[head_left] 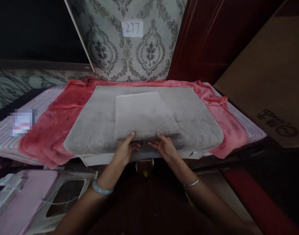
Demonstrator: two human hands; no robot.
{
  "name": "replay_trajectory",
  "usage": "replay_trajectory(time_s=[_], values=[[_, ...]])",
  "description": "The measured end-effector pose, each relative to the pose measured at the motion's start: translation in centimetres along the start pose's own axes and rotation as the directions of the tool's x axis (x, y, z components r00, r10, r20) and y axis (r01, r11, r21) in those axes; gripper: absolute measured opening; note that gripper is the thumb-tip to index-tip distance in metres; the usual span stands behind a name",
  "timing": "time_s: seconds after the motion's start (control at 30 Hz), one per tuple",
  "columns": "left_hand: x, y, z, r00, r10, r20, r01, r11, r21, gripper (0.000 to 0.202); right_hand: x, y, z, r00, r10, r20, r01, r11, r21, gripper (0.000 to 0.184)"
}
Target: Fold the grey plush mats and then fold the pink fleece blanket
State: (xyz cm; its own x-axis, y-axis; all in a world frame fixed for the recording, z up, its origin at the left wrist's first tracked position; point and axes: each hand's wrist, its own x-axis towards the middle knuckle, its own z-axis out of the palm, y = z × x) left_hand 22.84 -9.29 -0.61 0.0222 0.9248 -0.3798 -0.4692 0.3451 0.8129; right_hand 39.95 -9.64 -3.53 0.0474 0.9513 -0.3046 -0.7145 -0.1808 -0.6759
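Observation:
A folded, pale grey cloth-like piece [144, 114] lies on a larger grey mat [90, 120], its near edge darker and slightly raised. My left hand [125, 148] grips the near left edge, thumb on top and fingers curled beneath. Likewise, my right hand [165, 147] pinches the near edge further right, with the thumb above. Part of the fingers on both hands is hidden under the piece or in shadow. Beneath the mat's front edge, a white sheet [97, 159] sticks out.
Under the mat spreads a red plush blanket [53, 120] over a striped cloth [249, 125]. A cardboard box [269, 81] stands at the right, a dark screen [39, 32] at the upper left. A pink stool-like surface [39, 189] with cables is at lower left.

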Motion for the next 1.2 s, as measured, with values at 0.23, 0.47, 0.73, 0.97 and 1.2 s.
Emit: replay_trajectory(time_s=[0.23,0.47,0.73,0.97,1.2], values=[[0.1,0.7,0.3,1.000,0.018,0.016,-0.017,1.000,-0.017,0.047,-0.4,0.3,0.2,0.989,0.062,0.134,-0.045,0.991,-0.122,0.031],[0.2,0.4,0.2,1.000,0.008,0.016,-0.008,1.000,-0.014,0.050,0.7,1.5,1.4,0.995,0.071,0.067,-0.057,0.979,-0.194,0.023],[-0.2,-0.4,0.1,0.996,0.047,-0.082,-0.048,0.999,-0.017,0.039,-0.1,2.5,1.2,0.999,0.046,0.006,-0.044,0.981,-0.187,0.027],[-0.5,-1.2,0.1,0.976,0.127,-0.178,-0.131,0.991,-0.011,0.032,-0.8,2.6,1.1,0.995,0.063,0.072,-0.051,0.986,-0.158,0.030],[-0.5,-1.4,0.1,0.963,0.175,-0.205,-0.176,0.984,0.012,0.030,-1.5,2.8,1.1,0.991,0.027,0.135,-0.010,0.992,-0.127,0.035]])
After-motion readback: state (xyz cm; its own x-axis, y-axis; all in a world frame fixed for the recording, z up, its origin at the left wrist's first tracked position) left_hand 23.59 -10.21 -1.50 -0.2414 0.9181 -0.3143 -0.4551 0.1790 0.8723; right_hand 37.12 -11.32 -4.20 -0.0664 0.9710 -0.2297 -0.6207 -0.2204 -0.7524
